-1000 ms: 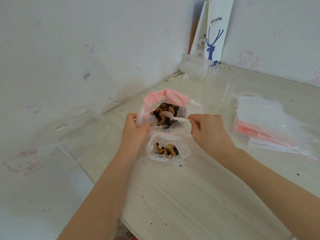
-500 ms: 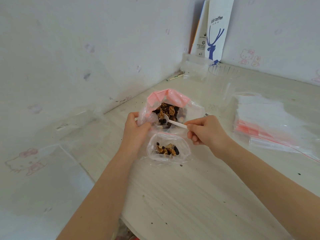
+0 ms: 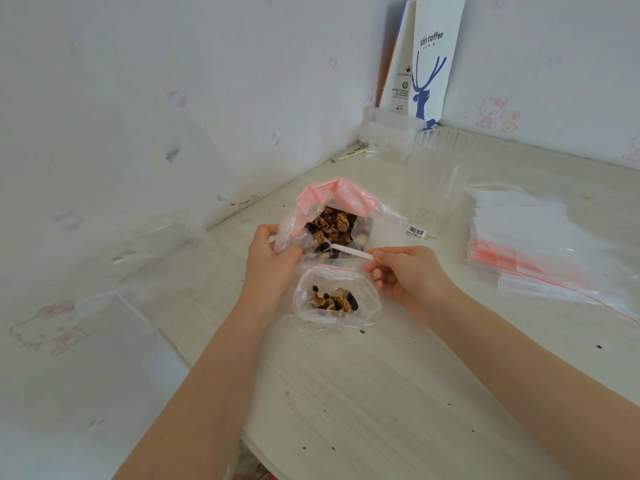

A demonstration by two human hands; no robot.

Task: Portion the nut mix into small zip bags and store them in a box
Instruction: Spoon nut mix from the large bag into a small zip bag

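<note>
A big clear bag with a pink top [image 3: 341, 194] stands open on the table, full of walnuts and dark raisins [image 3: 334, 223]. My left hand [image 3: 270, 263] grips its left edge. In front of it lies a small zip bag [image 3: 334, 296], mouth open, with a few nuts and raisins inside. My right hand [image 3: 405, 271] pinches the handle of a white plastic spoon [image 3: 349, 251], whose bowl sits low in the big bag, just above the small bag's rim.
A stack of empty red-striped zip bags [image 3: 540, 251] lies to the right. A clear plastic cup [image 3: 438, 181] stands behind the big bag, with a white coffee paper bag [image 3: 429, 60] in the corner. A clear plastic box [image 3: 156, 251] sits on the left by the wall.
My right hand has drawn the spoon back and down toward the near edge of the big bag, closer to the small bag. My left hand has kept its hold.
</note>
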